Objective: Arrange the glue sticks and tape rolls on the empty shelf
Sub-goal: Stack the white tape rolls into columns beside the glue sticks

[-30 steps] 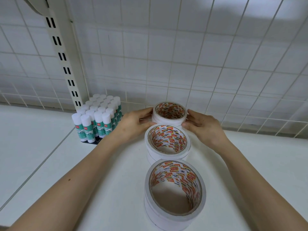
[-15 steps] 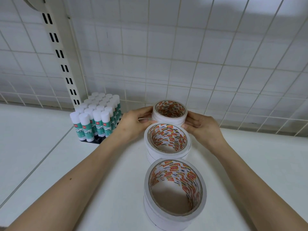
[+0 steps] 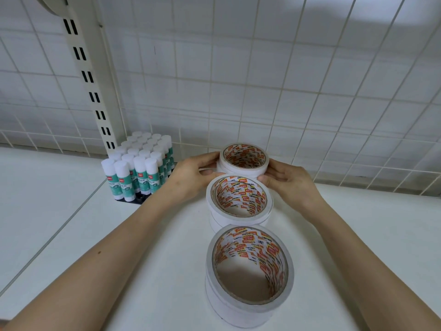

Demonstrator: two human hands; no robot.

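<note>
With both hands closed on the far stack of white tape rolls with orange-printed cardboard cores, we judge we're in the tape-placing step. Left hand grips its left side, right hand its right side – fingers curled round the wall, stack upright on the white shelf. Two more roll stacks stand just nearer than the hands, in line. The block of green-labelled, white-capped glue sticks stands beyond the left hand. Next – probably square the stack, then let go gently.

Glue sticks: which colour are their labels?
Teal-green with white text and a small red logo on the glue sticks, head view.
</note>
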